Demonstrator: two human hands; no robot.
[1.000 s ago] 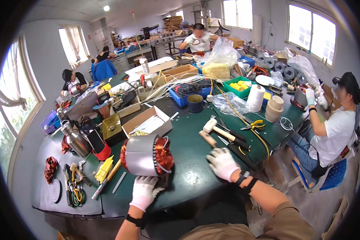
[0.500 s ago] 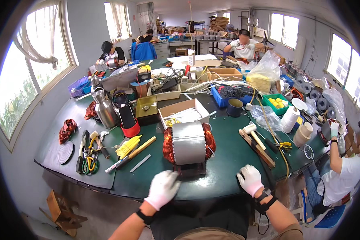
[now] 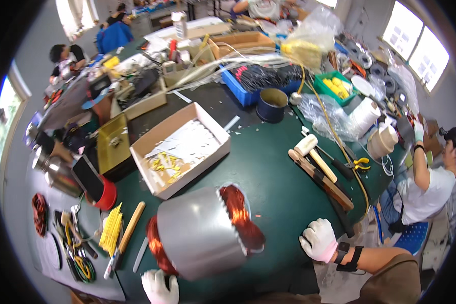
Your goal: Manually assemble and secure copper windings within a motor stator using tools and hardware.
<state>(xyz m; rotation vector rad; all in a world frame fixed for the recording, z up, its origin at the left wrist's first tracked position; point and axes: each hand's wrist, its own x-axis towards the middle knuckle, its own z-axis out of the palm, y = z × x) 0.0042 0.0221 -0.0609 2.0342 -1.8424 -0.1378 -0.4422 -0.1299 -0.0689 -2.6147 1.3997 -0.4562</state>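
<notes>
A motor stator (image 3: pixel 201 234), a grey steel cylinder with copper windings (image 3: pixel 240 213) at its ends, lies on its side on the green tabletop before me. My left hand (image 3: pixel 159 288), in a white glove, is at the near table edge, just below the stator's left winding. Its thumb stands apart from the fingers, and no object shows in it. My right hand (image 3: pixel 320 240), also gloved, rests on the table edge farther right, away from the stator. Its fingers are loosely bent and slightly apart, with nothing in them. The stator hides whatever supports it.
Beyond the stator stands a cardboard box (image 3: pixel 213 148) of white and yellow strips. A mallet (image 3: pixel 315 154) and wooden bars (image 3: pixel 327 185) lie right; yellow sleeves (image 3: pixel 111 230), a wooden stick (image 3: pixel 131 227) and pliers (image 3: pixel 78 253) lie left. A co-worker (image 3: pixel 430 195) sits at far right.
My view has moved closer and tilted, so the stator looks larger and slanted. My left hand now shows lower, below the left winding; my right hand stays by the table edge.
</notes>
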